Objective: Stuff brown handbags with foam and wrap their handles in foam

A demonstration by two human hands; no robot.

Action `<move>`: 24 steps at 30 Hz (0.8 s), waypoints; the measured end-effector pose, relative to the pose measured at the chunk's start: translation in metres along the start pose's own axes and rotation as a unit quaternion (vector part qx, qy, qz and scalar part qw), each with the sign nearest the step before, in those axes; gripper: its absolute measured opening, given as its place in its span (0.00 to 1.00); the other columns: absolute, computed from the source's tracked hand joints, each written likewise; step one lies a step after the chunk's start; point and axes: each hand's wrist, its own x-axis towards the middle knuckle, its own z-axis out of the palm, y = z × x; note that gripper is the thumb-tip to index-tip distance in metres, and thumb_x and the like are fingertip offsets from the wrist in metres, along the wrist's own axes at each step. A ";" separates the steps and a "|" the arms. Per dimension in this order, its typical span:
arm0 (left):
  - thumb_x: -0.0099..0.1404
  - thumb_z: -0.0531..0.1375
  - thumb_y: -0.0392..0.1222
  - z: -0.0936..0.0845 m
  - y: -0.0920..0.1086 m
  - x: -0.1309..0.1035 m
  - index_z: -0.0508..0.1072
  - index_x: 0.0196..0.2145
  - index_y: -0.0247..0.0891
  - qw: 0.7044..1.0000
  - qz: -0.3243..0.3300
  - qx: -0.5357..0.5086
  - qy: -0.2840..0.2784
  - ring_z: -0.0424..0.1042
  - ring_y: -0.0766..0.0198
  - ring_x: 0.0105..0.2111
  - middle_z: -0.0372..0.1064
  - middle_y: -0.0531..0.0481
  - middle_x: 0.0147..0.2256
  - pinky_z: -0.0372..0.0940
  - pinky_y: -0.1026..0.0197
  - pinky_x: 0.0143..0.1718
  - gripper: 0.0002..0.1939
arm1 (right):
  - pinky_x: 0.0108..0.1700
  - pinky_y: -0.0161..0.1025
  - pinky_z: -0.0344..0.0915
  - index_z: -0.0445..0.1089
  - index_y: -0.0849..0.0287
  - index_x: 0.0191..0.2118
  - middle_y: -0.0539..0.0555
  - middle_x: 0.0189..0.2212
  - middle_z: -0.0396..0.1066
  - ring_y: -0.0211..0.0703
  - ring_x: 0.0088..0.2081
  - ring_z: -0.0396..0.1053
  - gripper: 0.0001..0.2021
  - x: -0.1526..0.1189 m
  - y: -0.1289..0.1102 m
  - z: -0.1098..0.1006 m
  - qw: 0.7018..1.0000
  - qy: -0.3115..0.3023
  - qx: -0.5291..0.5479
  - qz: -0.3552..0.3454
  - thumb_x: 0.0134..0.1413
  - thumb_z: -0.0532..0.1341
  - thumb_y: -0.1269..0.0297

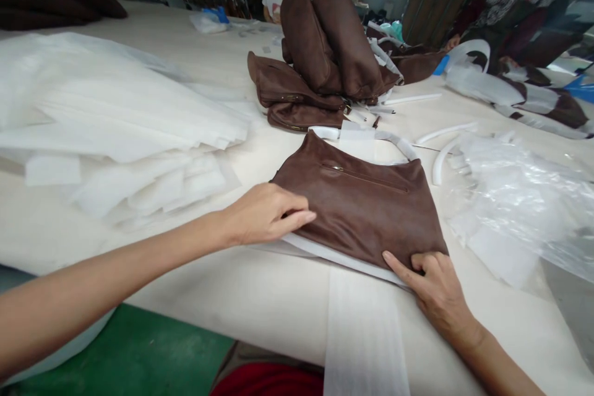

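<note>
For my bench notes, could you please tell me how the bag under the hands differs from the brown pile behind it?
The front bag lies flat; the brown pile stands heaped, several pieces overlapping. The left hand and right hand touch the front bag, not the brown pile. Both look brown and leathery.

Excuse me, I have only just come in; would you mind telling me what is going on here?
A person's left hand is at the left edge of a brown bag, and the right hand is at its lower right corner. The bag lies on a pale table, its handle wrapped in white. More brown bags are piled behind it, with white sheets to the left and clear plastic to the right.
</note>
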 end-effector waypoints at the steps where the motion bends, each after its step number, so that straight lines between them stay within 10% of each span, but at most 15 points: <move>1: 0.74 0.50 0.46 -0.002 0.001 0.013 0.75 0.38 0.39 1.000 -0.011 0.010 0.018 0.73 0.64 0.33 0.76 0.51 0.34 0.66 0.63 0.37 0.16 | 0.37 0.42 0.56 0.48 0.44 0.70 0.53 0.33 0.57 0.43 0.33 0.56 0.34 0.000 0.000 0.000 1.000 -0.002 0.000 -0.001 0.64 0.48 0.81; 6: 0.73 0.52 0.50 0.041 0.002 0.049 0.62 0.63 0.42 0.991 0.066 0.102 0.058 0.50 0.48 0.67 0.56 0.43 0.66 0.44 0.37 0.66 0.24 | 0.37 0.42 0.57 0.50 0.46 0.70 0.53 0.33 0.57 0.42 0.33 0.57 0.33 -0.004 0.002 -0.001 1.000 -0.013 0.003 -0.007 0.65 0.48 0.80; 14: 0.66 0.57 0.63 0.069 0.003 0.029 0.51 0.67 0.56 0.980 0.168 0.098 -0.038 0.42 0.40 0.69 0.44 0.50 0.70 0.38 0.24 0.63 0.36 | 0.33 0.40 0.65 0.59 0.43 0.66 0.53 0.31 0.63 0.42 0.30 0.63 0.33 -0.001 -0.002 -0.015 0.996 -0.068 0.037 0.033 0.58 0.50 0.78; 20: 0.61 0.64 0.61 0.070 0.000 0.033 0.50 0.68 0.58 0.979 0.173 0.099 -0.037 0.43 0.39 0.69 0.42 0.52 0.70 0.39 0.24 0.64 0.42 | 0.43 0.39 0.74 0.71 0.44 0.57 0.55 0.46 0.74 0.47 0.44 0.74 0.19 0.072 0.029 -0.070 0.935 -0.166 0.280 0.140 0.62 0.59 0.63; 24: 0.60 0.64 0.61 0.069 -0.001 0.031 0.47 0.68 0.58 0.976 0.175 0.118 -0.054 0.43 0.38 0.69 0.38 0.53 0.71 0.38 0.23 0.64 0.45 | 0.52 0.48 0.71 0.73 0.56 0.55 0.60 0.51 0.74 0.54 0.50 0.73 0.19 0.152 0.082 -0.018 0.887 -0.075 0.336 0.308 0.62 0.60 0.56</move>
